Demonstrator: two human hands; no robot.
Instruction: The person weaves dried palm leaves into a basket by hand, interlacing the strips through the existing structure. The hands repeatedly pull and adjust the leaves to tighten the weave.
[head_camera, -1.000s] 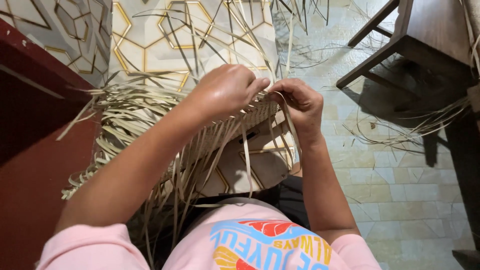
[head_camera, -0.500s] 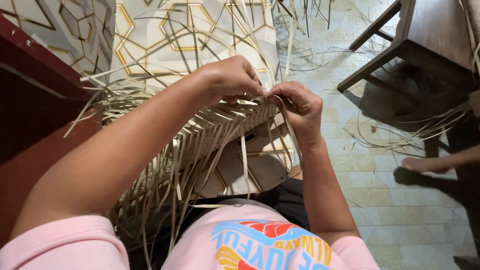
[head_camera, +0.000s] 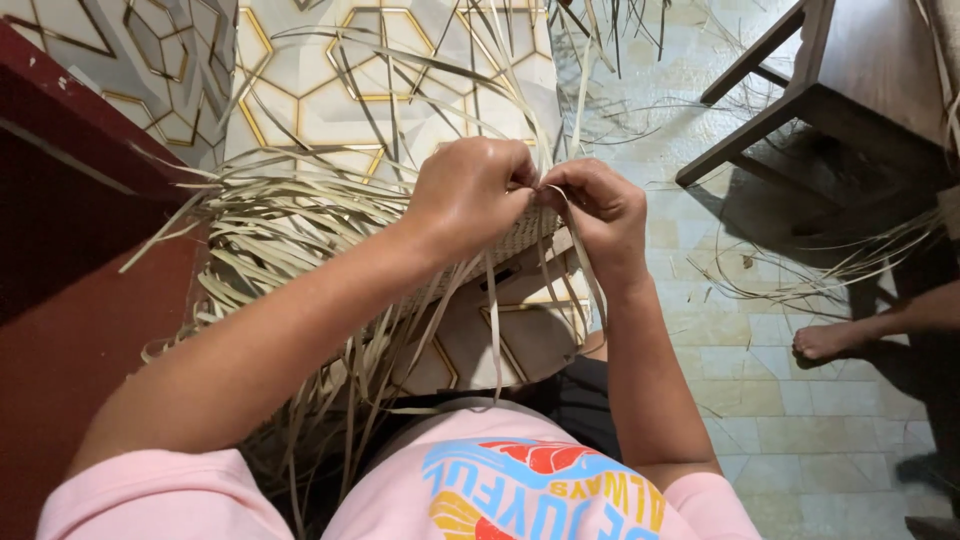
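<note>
We hold both forearms out in front of our chest, angled inward so the hands meet over the weave (head_camera: 300, 250), a mat of pale flat strips that lies across our lap and spreads to the left against the red worktop (head_camera: 90, 200). Our left hand (head_camera: 470, 190) comes in from the lower left, knuckles up, wrist slightly bent down, its fingers curled under and pinched together on a strip (head_camera: 555, 215) at the woven edge. Our right hand (head_camera: 600, 210) rises from the lower right, wrist straight, back of the hand turned to the right, and its fingers are also closed on the same strip, thumb and forefinger pressing it just beside the left fingertips. The two hands touch at the fingertips.

Loose strip ends hang down from under our hands over a patterned cushion (head_camera: 500, 340) with gold hexagon lines, and more arch upward and fan out beyond the hands. The finished tight part of the weave shows as a narrow band just below our knuckles.

Our pink shirt (head_camera: 520, 480) fills the bottom of the view. On the tiled floor (head_camera: 760, 400) to the right stands a dark wooden chair (head_camera: 800, 90), with scattered strips near it, and another person's bare foot (head_camera: 830, 340) rests on the tiles.
</note>
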